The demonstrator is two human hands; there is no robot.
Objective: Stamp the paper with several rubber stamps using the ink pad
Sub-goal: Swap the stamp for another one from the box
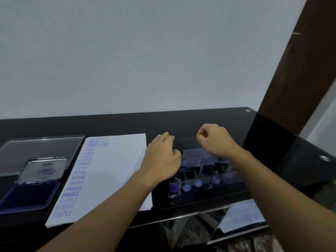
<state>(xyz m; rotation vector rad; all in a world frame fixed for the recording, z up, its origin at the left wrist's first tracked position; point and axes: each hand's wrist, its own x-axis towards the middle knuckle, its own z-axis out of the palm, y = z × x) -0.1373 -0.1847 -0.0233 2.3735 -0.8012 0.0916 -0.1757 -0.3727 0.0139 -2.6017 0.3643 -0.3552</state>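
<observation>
A white paper (116, 170) lies on the black table, with a column of blue prints down its left side reading AMENDED, SAMPLE, AIR MAIL and FRAGILE. Left of it sits the ink pad (29, 195), open, its metal lid (43, 170) tipped up. Right of the paper stands a clear plastic stamp box (209, 186) holding several black-handled stamps with purple tops. Its clear lid (187, 142) stands raised. My left hand (161, 159) holds the lid's left edge and my right hand (214, 139) pinches its top right corner. Neither hand holds a stamp.
A clear flat plastic cover (41, 148) lies behind the ink pad. A grey wall backs the black table (127, 124), and a brown pillar (294, 70) rises at the right. Sheets of paper (243, 215) lie on a lower glass shelf at the front right.
</observation>
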